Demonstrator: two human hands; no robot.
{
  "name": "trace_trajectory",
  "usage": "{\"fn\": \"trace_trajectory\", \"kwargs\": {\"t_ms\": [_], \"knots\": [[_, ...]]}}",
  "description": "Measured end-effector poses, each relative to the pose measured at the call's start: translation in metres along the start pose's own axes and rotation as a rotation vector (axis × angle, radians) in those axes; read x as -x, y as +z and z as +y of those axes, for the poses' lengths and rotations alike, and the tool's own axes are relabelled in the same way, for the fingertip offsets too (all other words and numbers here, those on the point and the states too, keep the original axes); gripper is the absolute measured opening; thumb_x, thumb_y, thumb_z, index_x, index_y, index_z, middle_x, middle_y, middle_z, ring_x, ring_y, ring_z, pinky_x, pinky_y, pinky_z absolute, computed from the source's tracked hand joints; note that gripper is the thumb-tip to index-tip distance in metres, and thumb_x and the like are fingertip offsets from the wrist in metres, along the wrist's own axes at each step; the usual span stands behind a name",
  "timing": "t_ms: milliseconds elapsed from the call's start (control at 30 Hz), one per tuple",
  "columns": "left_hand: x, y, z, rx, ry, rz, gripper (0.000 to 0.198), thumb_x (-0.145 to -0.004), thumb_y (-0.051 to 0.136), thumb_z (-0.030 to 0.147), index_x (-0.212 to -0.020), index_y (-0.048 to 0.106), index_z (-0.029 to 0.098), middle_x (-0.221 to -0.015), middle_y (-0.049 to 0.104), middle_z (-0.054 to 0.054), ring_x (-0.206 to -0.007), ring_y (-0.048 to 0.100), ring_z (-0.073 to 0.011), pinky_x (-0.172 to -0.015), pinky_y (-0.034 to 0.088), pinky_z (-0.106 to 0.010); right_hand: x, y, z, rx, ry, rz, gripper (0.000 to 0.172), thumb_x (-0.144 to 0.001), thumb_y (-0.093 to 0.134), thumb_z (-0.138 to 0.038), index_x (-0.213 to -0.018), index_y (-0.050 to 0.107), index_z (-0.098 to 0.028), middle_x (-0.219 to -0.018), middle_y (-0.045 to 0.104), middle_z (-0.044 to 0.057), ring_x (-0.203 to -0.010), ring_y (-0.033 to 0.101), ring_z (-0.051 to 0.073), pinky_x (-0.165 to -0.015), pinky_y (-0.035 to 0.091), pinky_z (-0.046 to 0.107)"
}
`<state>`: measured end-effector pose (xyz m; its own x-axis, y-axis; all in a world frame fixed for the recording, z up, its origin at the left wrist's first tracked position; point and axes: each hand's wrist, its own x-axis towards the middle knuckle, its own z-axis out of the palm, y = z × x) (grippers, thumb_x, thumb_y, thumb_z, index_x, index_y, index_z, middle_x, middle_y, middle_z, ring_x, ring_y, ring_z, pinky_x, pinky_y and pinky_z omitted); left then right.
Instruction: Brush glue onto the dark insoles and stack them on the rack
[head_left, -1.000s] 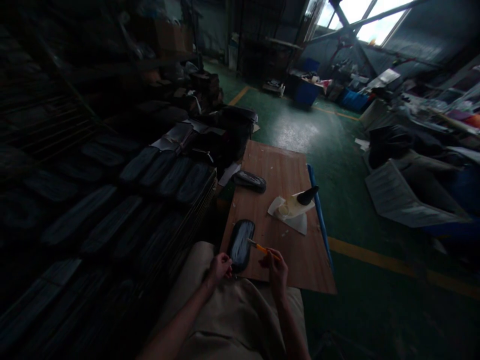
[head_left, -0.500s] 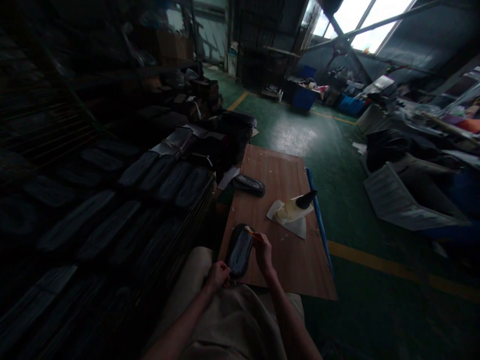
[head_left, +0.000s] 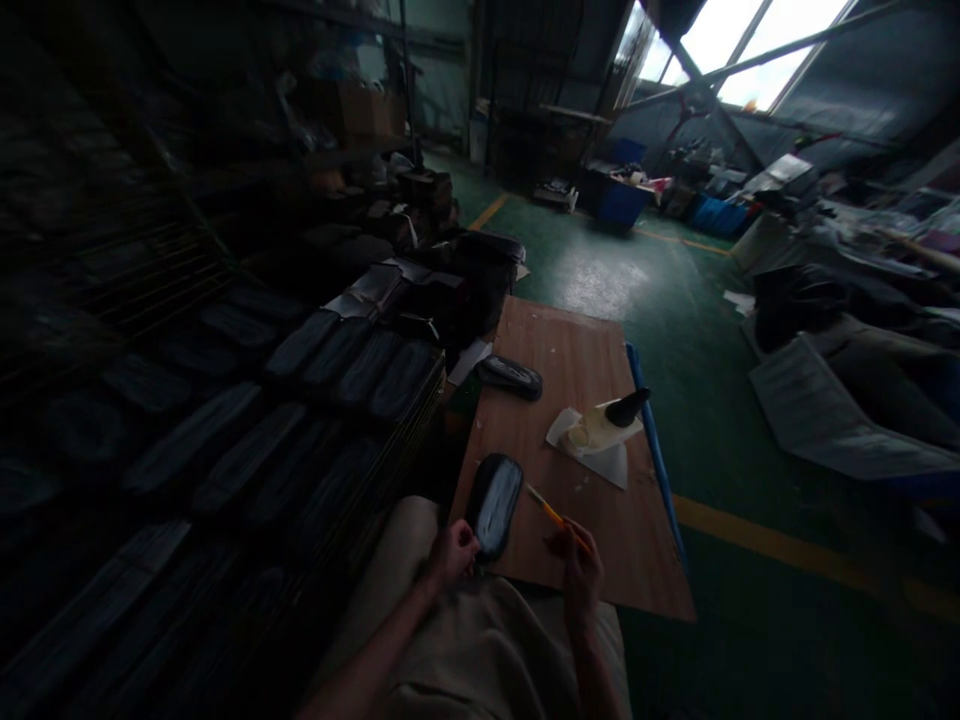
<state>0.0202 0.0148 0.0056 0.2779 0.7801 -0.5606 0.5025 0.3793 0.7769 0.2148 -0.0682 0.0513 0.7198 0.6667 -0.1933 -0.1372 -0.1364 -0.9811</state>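
Note:
On a wooden board lies a dark, sole-shaped piece, its upper face covered by a whitish wet-looking streak. My left hand is closed at its near left edge, fingertips against the rim. To the right, my right hand grips a paintbrush by its yellow handle, bristles pointing up and left, apart from the piece. A second dark sole-shaped piece rests farther up the board. Near the right edge, a pale bottle with a black tapered end lies tilted on a whitish sheet.
The wooden board sits by my lap. Racks of many similar dark pieces fill the left side. Beyond the board are green floor with yellow lines, a blue bin, and a pale open box among heaped materials on the right.
My right hand has drawn the brush off the piece, toward the right and nearer to me. The whitish streak on the piece looks broader and more even. My left hand stays at the edge.

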Motion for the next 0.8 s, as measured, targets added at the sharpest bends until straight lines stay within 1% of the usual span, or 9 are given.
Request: {"fn": "trace_trajectory", "kwargs": {"t_ms": [67, 133, 233, 333, 433, 533, 600, 700, 800], "knots": [[0.008, -0.008, 0.015, -0.172, 0.159, 0.050, 0.009, -0.077, 0.052, 0.016, -0.069, 0.049, 0.019, -0.060, 0.058, 0.003, -0.054, 0.057, -0.0116, -0.050, 0.038, -0.020, 0.005, -0.014, 0.005, -0.003, 0.031, 0.048, 0.057, -0.068, 0.070, -0.062, -0.102, 0.062, -0.016, -0.073, 0.068, 0.002, -0.066, 0.069, 0.021, -0.065, 0.058, 0.032], [0.019, -0.020, 0.035, -0.352, 0.296, 0.081, 0.006, -0.074, 0.055, 0.015, -0.070, 0.053, 0.019, -0.066, 0.062, 0.001, -0.062, 0.059, -0.0130, -0.055, 0.038, -0.021, 0.006, -0.024, 0.013, 0.020, 0.068, 0.072, 0.060, -0.067, 0.070, -0.064, -0.104, 0.062, -0.017, -0.077, 0.069, 0.002, -0.067, 0.070, 0.020, -0.067, 0.058, 0.031], [0.039, -0.047, 0.065, -0.548, 0.461, 0.077, 0.006, -0.075, 0.055, 0.016, -0.075, 0.059, 0.020, -0.072, 0.065, -0.002, -0.064, 0.059, -0.0154, -0.058, 0.039, -0.024, 0.002, -0.031, 0.026, 0.078, 0.113, 0.080, 0.064, -0.068, 0.066, -0.067, -0.110, 0.061, -0.019, -0.079, 0.071, 0.003, -0.070, 0.070, 0.022, -0.068, 0.057, 0.032], [0.062, -0.087, 0.089, -0.633, 0.583, 0.110, 0.008, -0.076, 0.055, 0.015, -0.076, 0.061, 0.021, -0.073, 0.066, -0.005, -0.065, 0.059, -0.0177, -0.062, 0.040, -0.026, -0.002, -0.029, 0.031, 0.105, 0.134, 0.075, 0.070, -0.064, 0.066, -0.071, -0.111, 0.061, -0.020, -0.078, 0.072, 0.004, -0.071, 0.071, 0.024, -0.065, 0.057, 0.032], [0.086, -0.139, 0.101, -0.561, 0.572, 0.173, 0.008, -0.076, 0.055, 0.017, -0.074, 0.061, 0.022, -0.072, 0.064, -0.004, -0.066, 0.057, -0.0166, -0.064, 0.041, -0.026, -0.001, -0.025, 0.028, 0.143, 0.129, 0.079, 0.072, -0.062, 0.065, -0.073, -0.109, 0.062, -0.019, -0.073, 0.072, 0.005, -0.072, 0.071, 0.026, -0.062, 0.056, 0.034], [0.108, -0.197, 0.099, -0.402, 0.451, 0.275, 0.006, -0.077, 0.057, 0.025, -0.074, 0.059, 0.021, -0.067, 0.059, 0.000, -0.064, 0.054, -0.0141, -0.063, 0.041, -0.024, 0.002, -0.024, 0.022, 0.165, 0.128, 0.080, 0.075, -0.060, 0.064, -0.076, -0.109, 0.062, -0.019, -0.070, 0.072, 0.005, -0.069, 0.071, 0.027, -0.061, 0.056, 0.036], [0.120, -0.238, 0.091, -0.273, 0.357, 0.351, 0.012, -0.075, 0.060, 0.033, -0.075, 0.058, 0.021, -0.063, 0.057, 0.002, -0.061, 0.053, -0.0132, -0.061, 0.042, -0.023, 0.004, -0.024, 0.019, 0.192, 0.128, 0.090, 0.075, -0.060, 0.062, -0.077, -0.108, 0.063, -0.019, -0.071, 0.072, 0.006, -0.071, 0.071, 0.028, -0.063, 0.056, 0.037], [0.133, -0.296, 0.066, -0.107, 0.263, 0.434, 0.021, -0.072, 0.061, 0.041, -0.075, 0.054, 0.021, -0.057, 0.055, 0.004, -0.052, 0.053, -0.0126, -0.053, 0.042, -0.023, 0.004, -0.024, 0.017, 0.231, 0.118, 0.107, 0.072, -0.061, 0.061, -0.078, -0.104, 0.064, -0.020, -0.072, 0.072, 0.007, -0.076, 0.071, 0.029, -0.065, 0.056, 0.037], [0.135, -0.346, 0.032, -0.054, 0.194, 0.477, 0.027, -0.068, 0.063, 0.045, -0.074, 0.052, 0.021, -0.053, 0.056, 0.005, -0.048, 0.053, -0.0130, -0.049, 0.042, -0.022, 0.003, -0.022, 0.019, 0.187, 0.111, 0.096, 0.072, -0.060, 0.063, -0.077, -0.103, 0.064, -0.019, -0.072, 0.072, 0.007, -0.073, 0.071, 0.029, -0.063, 0.056, 0.037]]}}
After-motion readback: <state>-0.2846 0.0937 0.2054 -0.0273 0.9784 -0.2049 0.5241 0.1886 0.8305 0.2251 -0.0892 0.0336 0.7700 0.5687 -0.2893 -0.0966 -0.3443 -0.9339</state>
